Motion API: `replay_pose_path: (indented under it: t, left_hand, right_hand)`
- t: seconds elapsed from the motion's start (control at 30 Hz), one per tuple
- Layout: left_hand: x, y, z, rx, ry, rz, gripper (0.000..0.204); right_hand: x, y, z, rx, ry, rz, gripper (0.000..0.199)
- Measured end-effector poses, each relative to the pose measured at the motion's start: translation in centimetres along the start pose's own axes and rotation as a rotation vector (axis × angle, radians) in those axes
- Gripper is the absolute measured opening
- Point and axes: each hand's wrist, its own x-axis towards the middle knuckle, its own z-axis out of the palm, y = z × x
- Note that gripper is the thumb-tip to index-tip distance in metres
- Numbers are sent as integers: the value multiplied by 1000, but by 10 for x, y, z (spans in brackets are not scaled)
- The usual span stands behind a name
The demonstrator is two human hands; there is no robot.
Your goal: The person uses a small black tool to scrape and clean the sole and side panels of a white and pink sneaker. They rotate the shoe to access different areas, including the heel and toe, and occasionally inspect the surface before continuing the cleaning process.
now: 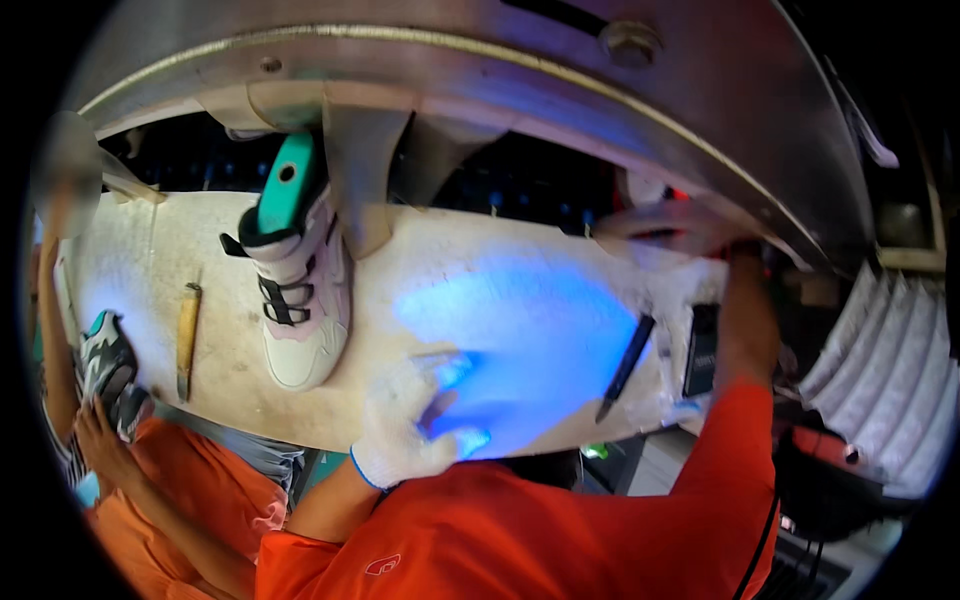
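Note:
My left hand (pixel 408 420), in a white knit glove, is at the near edge of the worktable (pixel 440 245). Its thumb and fingers are apart in a patch of blue light, with nothing between them. Beyond it to the left is a white and pale pink sneaker (pixel 305 320) with black straps, its toe toward me. A teal shoe last (pixel 288 185) sticks up out of its collar. My right arm reaches far to the right, under the metal hood's edge. The right hand (pixel 690 235) is smeared by motion near a red glow, and its fingers cannot be made out.
A black pen-like tool (pixel 626 368) and a dark box (pixel 702 350) lie on the right. A wooden-handled tool (pixel 187 340) rests on the left. There, a co-worker's hand (pixel 103 440) touches a black-and-grey shoe (pixel 108 360). A metal hood (pixel 440 65) overhangs the table.

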Motion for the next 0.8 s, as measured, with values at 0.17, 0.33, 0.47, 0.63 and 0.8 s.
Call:
replay_pose_path:
  t: [0.17,0.33,0.47,0.63,0.8]
  left_hand:
    - [12,17,2,77,-48,5,66]
    - [9,30,9,273,-26,20,57]
    - [8,24,19,290,-42,-14,54]
    - [-7,17,23,350,98,-17,56]
    - [-9,66,-1,186,493,77,53]
  right_hand:
    - [31,-18,23,15,9,-57,42]
    - [37,-18,26,32,24,-105,40]
    - [18,2,32,23,26,-89,40]
    - [-83,-45,7,575,408,-79,43]
    - [-376,-9,-28,1524,348,-419,61]
